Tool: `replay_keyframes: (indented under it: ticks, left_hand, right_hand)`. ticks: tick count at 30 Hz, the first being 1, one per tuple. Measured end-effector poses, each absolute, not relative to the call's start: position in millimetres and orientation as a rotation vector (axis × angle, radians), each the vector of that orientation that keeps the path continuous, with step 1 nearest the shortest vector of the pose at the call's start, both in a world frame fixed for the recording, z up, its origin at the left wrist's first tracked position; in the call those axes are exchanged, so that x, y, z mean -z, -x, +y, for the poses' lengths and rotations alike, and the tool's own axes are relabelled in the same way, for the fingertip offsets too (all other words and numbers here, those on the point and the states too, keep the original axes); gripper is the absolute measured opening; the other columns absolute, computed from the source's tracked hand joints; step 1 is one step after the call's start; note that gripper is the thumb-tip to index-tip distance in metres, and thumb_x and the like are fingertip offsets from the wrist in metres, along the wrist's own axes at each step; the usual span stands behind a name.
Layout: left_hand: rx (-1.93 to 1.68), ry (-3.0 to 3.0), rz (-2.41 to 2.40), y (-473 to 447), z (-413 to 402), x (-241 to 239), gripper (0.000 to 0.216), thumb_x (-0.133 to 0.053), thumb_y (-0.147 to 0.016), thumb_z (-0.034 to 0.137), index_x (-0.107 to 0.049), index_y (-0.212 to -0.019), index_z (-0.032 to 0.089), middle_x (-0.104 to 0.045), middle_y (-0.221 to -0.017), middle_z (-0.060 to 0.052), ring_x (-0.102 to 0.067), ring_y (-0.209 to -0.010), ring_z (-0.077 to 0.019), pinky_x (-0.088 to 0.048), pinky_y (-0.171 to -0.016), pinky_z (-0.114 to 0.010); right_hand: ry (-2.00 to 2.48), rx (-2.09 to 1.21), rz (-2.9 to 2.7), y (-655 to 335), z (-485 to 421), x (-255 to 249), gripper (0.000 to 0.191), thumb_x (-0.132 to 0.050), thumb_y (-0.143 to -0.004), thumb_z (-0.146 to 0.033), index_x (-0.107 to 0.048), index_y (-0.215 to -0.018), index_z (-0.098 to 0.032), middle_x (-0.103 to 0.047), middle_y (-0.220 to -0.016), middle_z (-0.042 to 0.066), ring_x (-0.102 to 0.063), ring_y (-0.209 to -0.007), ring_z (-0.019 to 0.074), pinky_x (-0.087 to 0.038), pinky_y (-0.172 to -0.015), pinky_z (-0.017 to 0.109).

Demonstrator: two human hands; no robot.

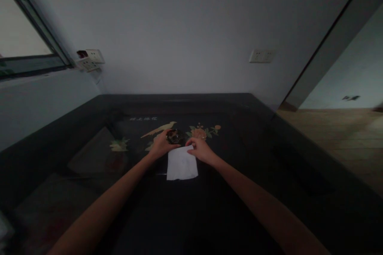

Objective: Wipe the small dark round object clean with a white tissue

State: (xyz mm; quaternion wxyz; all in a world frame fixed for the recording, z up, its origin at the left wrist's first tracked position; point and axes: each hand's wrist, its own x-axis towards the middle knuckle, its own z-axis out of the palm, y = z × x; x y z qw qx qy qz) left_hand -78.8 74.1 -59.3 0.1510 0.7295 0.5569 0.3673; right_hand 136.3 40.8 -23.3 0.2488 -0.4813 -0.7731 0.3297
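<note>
My left hand [162, 143] is closed around the left side of a small, dark, round glass-like object [175, 137], whose exact kind I cannot make out. Just below that object, a white sheet of paper or tissue [182, 164] lies on the dark glossy table [239, 207]. The fingers of my right hand [200, 149] pinch the sheet at its upper right corner. Both hands are close together near the middle of the table.
Painted flowers [213, 130] and a bird [158, 129] decorate the tabletop. Behind the table stands a pale wall with a double socket [262, 56]. More sockets [89, 62] are at the left near a window [26, 28]. Wooden floor [335, 135] shows at the right.
</note>
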Motion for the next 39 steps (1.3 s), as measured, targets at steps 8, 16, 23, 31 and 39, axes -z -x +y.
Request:
replay_keyframes:
  ticks: [8, 16, 23, 31, 39]
  left_hand:
    - [-0.99, -2.109, 1.484, 24.6, 72.9, 50.0, 0.075, -0.081, -0.055, 0.038, -0.05, -0.119, 0.015, -0.06, -0.116, -0.014, -0.057, -0.111, -0.0314, -0.044, -0.095, -0.046]
    - [-0.943, -2.131, 1.363, 2.1, 65.7, 52.7, 0.077, -0.083, -0.056, 0.038, -0.049, -0.121, 0.015, -0.06, -0.119, -0.013, -0.057, -0.112, -0.0291, -0.045, -0.096, -0.043]
    - [-0.959, -2.12, 1.3, 3.9, 64.5, 57.8, 0.079, -0.083, -0.056, 0.037, -0.047, -0.123, 0.016, -0.058, -0.122, -0.013, -0.056, -0.114, -0.0283, -0.043, -0.098, -0.044]
    - [-0.907, -2.121, 1.281, 7.7, 62.7, 58.1, 0.082, -0.08, -0.06, 0.036, -0.042, -0.13, 0.016, -0.054, -0.129, -0.016, -0.052, -0.12, -0.0307, -0.04, -0.102, -0.047]
    - [-0.813, -2.129, 1.234, 9.6, 57.6, 50.2, 0.093, -0.075, -0.067, 0.034, -0.025, -0.143, 0.016, -0.04, -0.143, -0.02, -0.04, -0.132, -0.0324, -0.032, -0.109, -0.049]
  right_hand:
    - [1.405, -0.83, -2.131, -186.4, 29.4, 16.5, 0.027, -0.061, -0.072, -0.006, -0.068, -0.096, -0.015, -0.064, -0.075, 0.001, -0.055, -0.065, 0.013, -0.037, -0.062, 0.024]
    - [1.487, -0.783, -2.278, -214.3, 45.3, 14.5, 0.025, -0.063, -0.068, -0.005, -0.072, -0.089, -0.017, -0.067, -0.079, 0.004, -0.058, -0.07, 0.0164, -0.039, -0.065, 0.026]
    - [1.512, -0.792, -2.305, -213.7, 48.4, 20.5, 0.026, -0.062, -0.07, -0.009, -0.072, -0.093, -0.017, -0.069, -0.079, 0.004, -0.059, -0.07, 0.0158, -0.039, -0.063, 0.025]
    - [1.461, -0.804, -2.294, -209.2, 44.0, 16.2, 0.024, -0.062, -0.073, -0.012, -0.071, -0.094, -0.017, -0.069, -0.085, 0.004, -0.059, -0.073, 0.0156, -0.039, -0.065, 0.024]
    - [1.423, -0.813, -2.254, -208.0, 44.2, 18.2, 0.019, -0.062, -0.074, -0.015, -0.071, -0.091, -0.017, -0.069, -0.079, 0.002, -0.058, -0.068, 0.0147, -0.038, -0.064, 0.025]
